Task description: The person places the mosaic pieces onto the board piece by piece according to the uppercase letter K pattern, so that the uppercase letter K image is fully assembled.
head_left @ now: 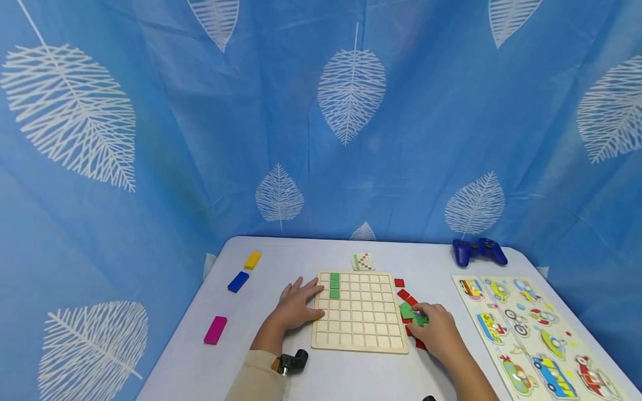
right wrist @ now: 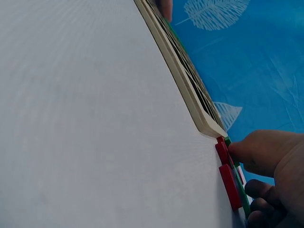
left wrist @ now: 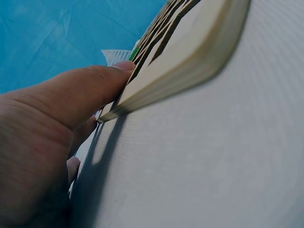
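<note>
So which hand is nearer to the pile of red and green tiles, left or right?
The right. The right hand is at the red and green tiles, touching them; the left hand is across the wooden board, at its left edge.

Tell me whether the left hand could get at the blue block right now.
Likely yes: the left hand touches the wooden board, but nothing visible stands between that hand and the blue block.

White worktop [head_left: 346,379]: dark-blue game controller [head_left: 478,250], far right corner; cream vehicle-picture puzzle [head_left: 534,340], right edge; yellow oblong block [head_left: 253,260], blue oblong block [head_left: 238,282] and magenta oblong block [head_left: 215,330] along left edge. Blue leaf-patterned curtain [head_left: 411,139] hangs beyond far edge.
</note>
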Demonstrator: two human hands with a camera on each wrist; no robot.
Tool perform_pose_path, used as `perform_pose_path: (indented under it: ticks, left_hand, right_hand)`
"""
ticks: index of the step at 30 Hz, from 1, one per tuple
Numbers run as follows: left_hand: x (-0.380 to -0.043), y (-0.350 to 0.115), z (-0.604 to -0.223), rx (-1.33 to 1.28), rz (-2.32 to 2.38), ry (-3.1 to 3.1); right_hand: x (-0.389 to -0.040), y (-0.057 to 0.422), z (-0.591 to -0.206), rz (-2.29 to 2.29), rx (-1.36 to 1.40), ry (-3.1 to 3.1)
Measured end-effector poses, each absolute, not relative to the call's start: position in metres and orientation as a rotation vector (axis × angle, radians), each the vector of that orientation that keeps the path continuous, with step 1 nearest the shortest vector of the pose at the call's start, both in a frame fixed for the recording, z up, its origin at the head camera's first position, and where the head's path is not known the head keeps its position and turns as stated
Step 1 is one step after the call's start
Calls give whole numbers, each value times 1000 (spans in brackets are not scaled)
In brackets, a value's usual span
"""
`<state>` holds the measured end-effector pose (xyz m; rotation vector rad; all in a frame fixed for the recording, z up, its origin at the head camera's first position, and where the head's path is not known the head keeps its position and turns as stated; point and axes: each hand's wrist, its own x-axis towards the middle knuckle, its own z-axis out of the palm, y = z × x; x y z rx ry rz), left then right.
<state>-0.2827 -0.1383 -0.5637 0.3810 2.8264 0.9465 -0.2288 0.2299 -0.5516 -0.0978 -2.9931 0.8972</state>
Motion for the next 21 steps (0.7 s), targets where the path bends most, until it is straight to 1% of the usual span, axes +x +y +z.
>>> perform_pose_path:
  ticks: [11, 21]
  left_hand:
    - [-282, -138, -564, 386, 962, 2818]
    - [-283, -138, -561, 361, 978, 2808]
  right_hand:
    - [-232, 226, -555, 927, -152, -3016]
    - [-234, 217, -548, 934, -172, -3002]
